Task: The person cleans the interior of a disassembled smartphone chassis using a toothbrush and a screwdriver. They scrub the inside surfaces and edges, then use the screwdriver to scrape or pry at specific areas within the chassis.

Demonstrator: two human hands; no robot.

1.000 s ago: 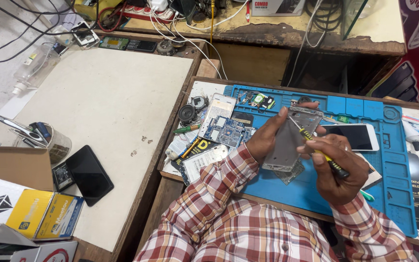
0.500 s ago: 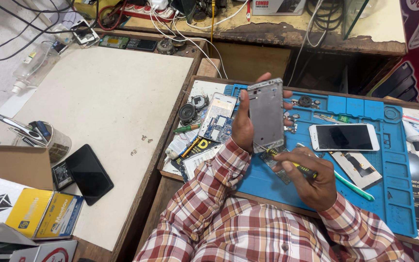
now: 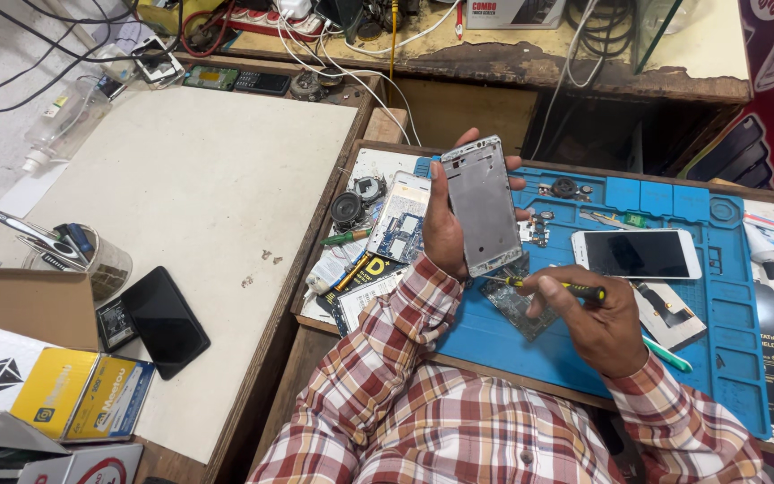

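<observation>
L hand (image 3: 445,229) now gripping bare silver metal phone frame (image 3: 483,204) upright, lifted off blue silicone repair mat (image 3: 718,305) vs 1 s ago. R hand (image 3: 597,318), at 5 o'clock, pinching yellow-black screwdriver (image 3: 548,286); tip disengaged.

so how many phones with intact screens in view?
2, maybe more hidden in the clutter: a white phone on the blue mat right of the held frame, and a black phone lying on the left table.

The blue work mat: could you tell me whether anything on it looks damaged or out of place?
Nothing looks spilled. The left hand holds up a bare grey phone frame, stripped of its screen, and loose small parts lie scattered on the blue mat beside an intact white phone.
</observation>
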